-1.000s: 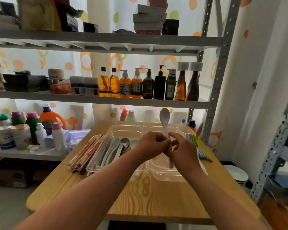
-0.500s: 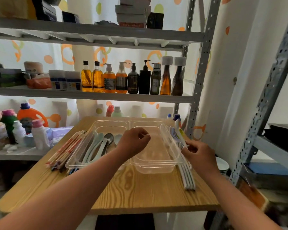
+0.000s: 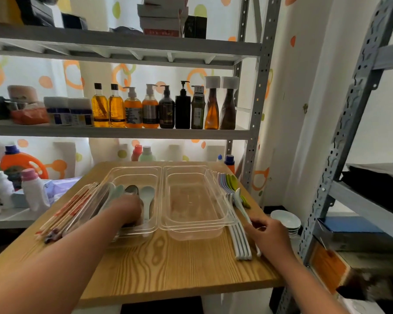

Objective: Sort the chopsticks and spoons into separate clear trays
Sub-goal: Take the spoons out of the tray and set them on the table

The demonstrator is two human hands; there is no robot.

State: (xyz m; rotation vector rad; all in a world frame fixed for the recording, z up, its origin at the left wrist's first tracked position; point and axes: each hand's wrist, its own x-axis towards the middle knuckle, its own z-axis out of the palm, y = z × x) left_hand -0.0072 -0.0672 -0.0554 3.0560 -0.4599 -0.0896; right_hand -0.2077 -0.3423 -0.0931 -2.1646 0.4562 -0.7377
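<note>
White spoon [image 3: 238, 196] right of centre, just beside right clear tray [image 3: 195, 233], bowl end pointing to far side. Handle gripped in right hand [image 3: 268, 232], fingers curled round it. Row of spoons [image 3: 239, 243] lies on surface [image 3: 168, 268] along same tray wall, coloured ones at far end. Left clear tray [image 3: 136, 168] at centre holds pale and metal spoons [image 3: 146, 197]. Left hand [image 3: 125, 211] is inside this tray, over spoons, blurred; whether it holds something, cannot tell. Chopsticks [image 3: 68, 211] lie left of this tray. Stack of bowls [image 3: 286, 219] lower right, beyond surface edge. Bottles [image 3: 168, 109] on shelf [image 3: 123, 132] behind.
</note>
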